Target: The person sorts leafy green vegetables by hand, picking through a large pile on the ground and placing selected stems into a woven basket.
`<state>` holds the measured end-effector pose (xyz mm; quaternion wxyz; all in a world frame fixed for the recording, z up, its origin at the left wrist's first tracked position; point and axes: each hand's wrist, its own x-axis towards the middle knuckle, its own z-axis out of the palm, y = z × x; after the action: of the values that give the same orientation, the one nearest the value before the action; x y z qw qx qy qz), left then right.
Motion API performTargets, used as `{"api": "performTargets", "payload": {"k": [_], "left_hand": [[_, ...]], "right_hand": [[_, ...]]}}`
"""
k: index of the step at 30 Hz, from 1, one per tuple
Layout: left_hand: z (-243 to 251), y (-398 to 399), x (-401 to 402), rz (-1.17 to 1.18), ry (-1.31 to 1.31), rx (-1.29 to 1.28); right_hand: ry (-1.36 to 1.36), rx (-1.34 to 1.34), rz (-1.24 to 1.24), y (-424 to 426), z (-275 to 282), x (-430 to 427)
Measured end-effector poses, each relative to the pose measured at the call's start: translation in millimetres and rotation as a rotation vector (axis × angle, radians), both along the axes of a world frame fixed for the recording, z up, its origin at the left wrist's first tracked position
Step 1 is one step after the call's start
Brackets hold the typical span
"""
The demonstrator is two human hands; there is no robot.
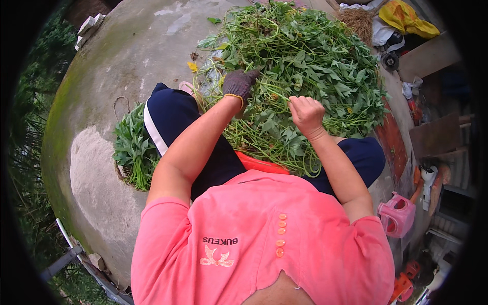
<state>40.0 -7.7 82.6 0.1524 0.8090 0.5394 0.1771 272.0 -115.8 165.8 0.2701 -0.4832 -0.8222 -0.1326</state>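
Observation:
My left hand [240,85] wears a dark knitted glove with a yellow cuff edge and is at the near left side of a large heap of leafy green vines [324,65], which look like sweet potato vines. Its fingers are bunched among stems; whether they grip one is hidden by the glove. My bare right hand [308,114] is closed on a green vine stem [280,95] over the middle of the heap. That stem slants up and left towards the glove. Cut stems and leaves spill down between my knees, over a red plastic object [261,164].
Beside my left knee, a basket [119,169] holds leafy stems laid together. A pile of pale sand [101,183] lies left of it on the concrete [152,45]. At right are a pink plastic stool [397,215], boards [431,57] and a yellow bag [408,19].

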Motion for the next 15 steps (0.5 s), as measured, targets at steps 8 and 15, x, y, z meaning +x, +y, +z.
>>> {"api": "performTargets", "payload": {"k": [8, 15], "left_hand": [[-51, 17, -11, 0.008, 0.094, -0.484], [-10, 9, -10, -0.355, -0.048, -0.316]], "right_hand": [[-0.059, 0.008, 0.170, -10, -4, -25], [-0.033, -0.124, 0.065, -16, -32, -12]]}}
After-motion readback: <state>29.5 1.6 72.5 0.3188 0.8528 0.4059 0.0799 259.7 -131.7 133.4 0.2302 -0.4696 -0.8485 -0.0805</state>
